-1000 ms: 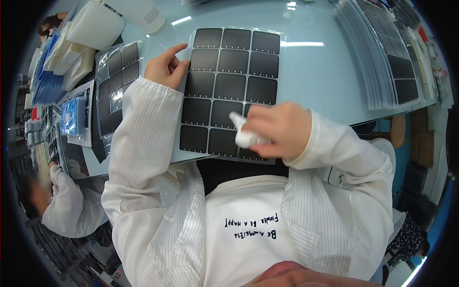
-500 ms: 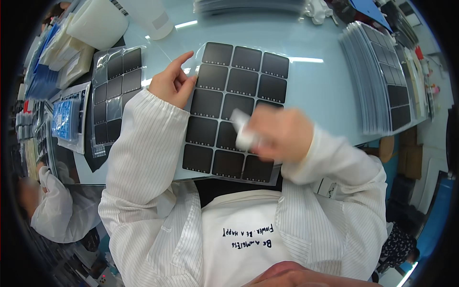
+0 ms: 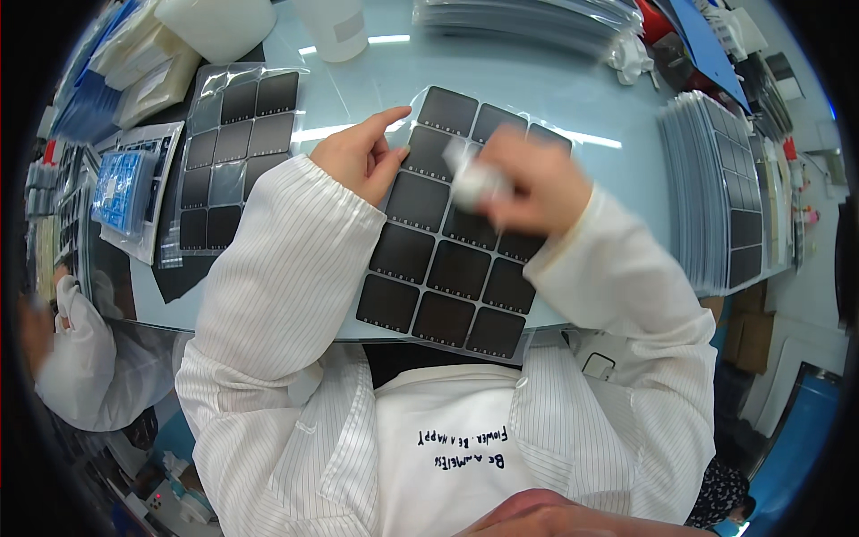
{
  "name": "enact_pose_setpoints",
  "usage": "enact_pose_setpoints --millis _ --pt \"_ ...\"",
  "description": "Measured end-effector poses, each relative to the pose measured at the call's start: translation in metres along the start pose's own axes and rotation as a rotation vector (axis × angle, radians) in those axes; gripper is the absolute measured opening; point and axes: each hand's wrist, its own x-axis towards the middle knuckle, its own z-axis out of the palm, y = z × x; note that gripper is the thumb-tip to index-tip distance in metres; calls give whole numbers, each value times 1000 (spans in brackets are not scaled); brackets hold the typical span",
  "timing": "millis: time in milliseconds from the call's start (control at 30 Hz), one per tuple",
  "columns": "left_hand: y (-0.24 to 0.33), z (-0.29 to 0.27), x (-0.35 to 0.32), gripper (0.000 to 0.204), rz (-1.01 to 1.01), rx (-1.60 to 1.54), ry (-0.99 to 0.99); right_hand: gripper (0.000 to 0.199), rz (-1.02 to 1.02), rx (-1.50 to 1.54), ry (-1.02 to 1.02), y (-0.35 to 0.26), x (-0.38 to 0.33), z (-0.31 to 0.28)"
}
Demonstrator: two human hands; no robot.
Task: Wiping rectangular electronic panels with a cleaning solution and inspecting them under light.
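Far left, half lost in the dark rim: a co-worker's white sleeve (image 3: 76,358), hand too dim to make out. Above it, a bagged blue part (image 3: 121,188), cut off partly by the curve of the lens. Next along, a second dark tile sheet in clear wrap (image 3: 233,152), glare hiding some of its squares. Left hand (image 3: 362,161) open and relaxed, index finger stretched out, palm and fingers pressing flat on the upper left edge of the main dark tile sheet (image 3: 447,259). Sheet lying on the pale glassy surface (image 3: 591,116), near edge at the surface's front rim, upper middle squares covered by both hands. Right hand (image 3: 528,183) smeared by motion, closed around a small white wad (image 3: 474,183) set against the sheet; wad's exact shape impossible to tell. Behind, a white bottle (image 3: 335,27), top cropped. Far right, a tall stack of similar sheets (image 3: 725,188), lower part bending away into the rim.
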Motion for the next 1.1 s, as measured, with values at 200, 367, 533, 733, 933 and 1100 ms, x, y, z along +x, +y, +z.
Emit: enact_pose_setpoints --millis 200,367,533,733,933,1100 --pt "2 0 2 35 -26 61 -19 29 216 -183 248 4 6 13" --pt "-6 -8 2 32 -82 -94 -29 32 -179 40 -369 -54 11 32" --pt "-12 -12 13 34 -136 -473 -116 31 279 -231 300 40 33 0" --pt "-38 -28 13 44 -221 -656 -239 34 35 4 -31 -61 19 71" --pt "-37 -27 14 42 -177 -562 -207 31 -23 -163 46 -18 41 45" --pt "-50 -20 28 36 -225 -852 -151 33 226 -376 384 -2 56 44"
